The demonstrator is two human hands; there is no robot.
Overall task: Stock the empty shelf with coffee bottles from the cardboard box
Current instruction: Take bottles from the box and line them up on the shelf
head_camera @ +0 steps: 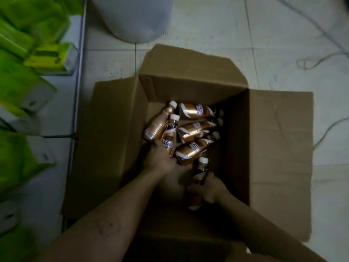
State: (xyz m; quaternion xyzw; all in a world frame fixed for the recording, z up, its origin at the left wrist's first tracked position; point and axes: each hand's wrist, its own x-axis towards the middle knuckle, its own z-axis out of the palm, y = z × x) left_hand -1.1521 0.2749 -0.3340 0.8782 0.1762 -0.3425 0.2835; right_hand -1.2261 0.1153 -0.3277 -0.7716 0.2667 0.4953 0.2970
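Note:
An open cardboard box (268,140) stands on the tiled floor with its flaps spread. Inside lie several copper-and-brown coffee bottles (194,127) with white caps, heaped together. My left hand (160,161) is down in the box, closed around the bases of two bottles (160,127) that point away from me. My right hand (211,188) grips one bottle (200,173) near the box's near wall, its white cap pointing away from me. The lower part of that bottle is partly hidden by my fingers.
Green packages (24,87) fill a white shelf unit along the left edge. A grey rounded bin (136,17) stands on the floor beyond the box. Thin cables (321,59) trail over the tiles at the right.

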